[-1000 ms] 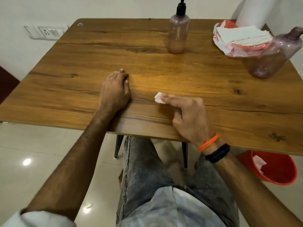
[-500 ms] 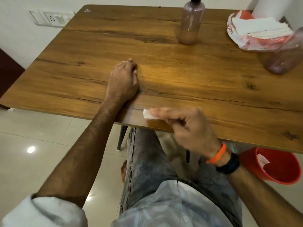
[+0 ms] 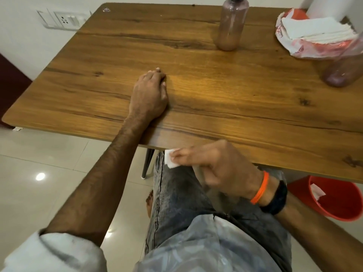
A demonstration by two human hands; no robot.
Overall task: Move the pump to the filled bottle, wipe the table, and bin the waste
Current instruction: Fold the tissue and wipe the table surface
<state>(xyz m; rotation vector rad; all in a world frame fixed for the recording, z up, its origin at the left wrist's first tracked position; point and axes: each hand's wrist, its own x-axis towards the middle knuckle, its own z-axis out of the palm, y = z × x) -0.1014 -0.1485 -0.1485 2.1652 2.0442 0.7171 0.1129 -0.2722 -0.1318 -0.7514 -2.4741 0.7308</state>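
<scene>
My right hand point(image 3: 222, 169) has drawn the tissue point(image 3: 170, 160), pinched shut in its fingers, off the surface point(image 3: 216, 91) edge at 6 o'clock; wiping appears finished, binning pending, left hand point(image 3: 150, 95) loosely curled, empty.

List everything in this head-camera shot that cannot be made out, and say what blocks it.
- Pump bottle: its top is cut off by the upper frame edge, so the pump head is unseen.
- Second bottle: cropped by the right edge, and motion-blurred.
- Tissue: mostly hidden under the blurred right hand.
- Red bin: partly hidden by the table edge and the frame.
- Left hand: fingertips curled under; nothing shows inside.
</scene>
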